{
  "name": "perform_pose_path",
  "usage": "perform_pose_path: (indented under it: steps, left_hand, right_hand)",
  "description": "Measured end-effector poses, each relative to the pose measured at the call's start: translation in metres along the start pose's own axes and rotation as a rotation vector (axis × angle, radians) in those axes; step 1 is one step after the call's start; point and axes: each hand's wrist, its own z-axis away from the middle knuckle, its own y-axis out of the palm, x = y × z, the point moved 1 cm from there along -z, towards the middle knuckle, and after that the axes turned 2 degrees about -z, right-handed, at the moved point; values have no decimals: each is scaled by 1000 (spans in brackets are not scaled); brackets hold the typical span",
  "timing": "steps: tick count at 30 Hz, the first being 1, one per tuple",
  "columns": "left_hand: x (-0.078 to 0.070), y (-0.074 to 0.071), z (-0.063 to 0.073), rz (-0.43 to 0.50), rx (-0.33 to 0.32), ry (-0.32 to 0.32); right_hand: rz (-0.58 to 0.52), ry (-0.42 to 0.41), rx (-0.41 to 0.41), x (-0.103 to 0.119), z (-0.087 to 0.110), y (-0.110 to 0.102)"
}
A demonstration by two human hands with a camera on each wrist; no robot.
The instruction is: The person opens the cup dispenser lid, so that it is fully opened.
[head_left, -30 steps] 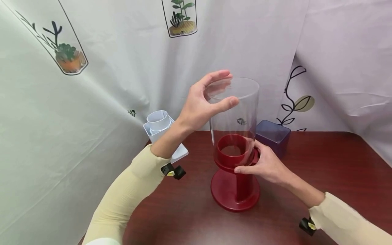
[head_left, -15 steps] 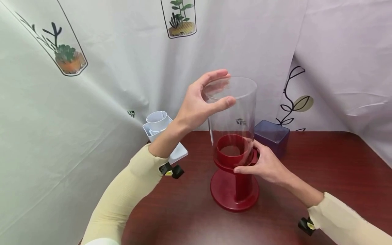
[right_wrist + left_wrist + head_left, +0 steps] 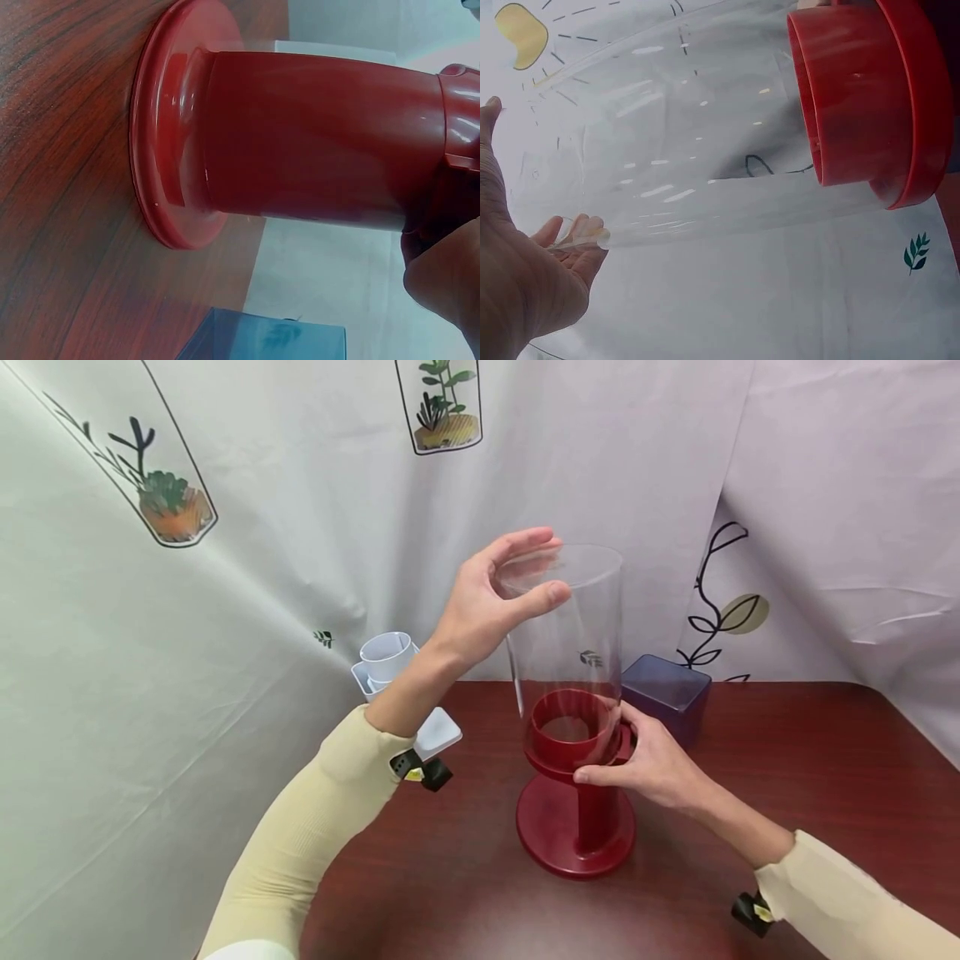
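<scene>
A tall clear plastic cylinder stands around the red ring at the top of a red stand. The stand's round base rests on the table. My left hand holds the cylinder near its open top rim, thumb on the near side and fingers on the far side. In the left wrist view the cylinder reaches over the red ring. My right hand grips the stand's collar from the right, thumb in front. Its other fingers are partly hidden behind. The red column fills the right wrist view.
A blue-purple translucent box sits behind the stand on the right. White plastic parts stand at the back left, partly behind my left arm. A printed white curtain hangs along the back of the dark red wooden table.
The top of the cylinder has shifted slightly left, together with my left hand. My right hand and the red stand have stayed in place.
</scene>
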Motion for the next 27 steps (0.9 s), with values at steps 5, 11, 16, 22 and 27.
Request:
perform_pose_path:
  steps: [5,11,16,22,27]
  left_hand:
    - [1,-2,-1,15,-12,-36]
    - [3,-3,-3,31,-20,-74]
    - [1,-2,-2,28,-21,-65]
    - [-4,-1,2,25,-4,-21]
    - [-1,-4,0,36,-16,-36]
  right_hand:
    - [12,4,-5,0,1,0]
    - [24,6,-15,0,1,0]
    - [14,5,-14,0,1,1]
    - [-11,0,-4,-1,2,1]
    - [-9,5,-13,-1,1,1]
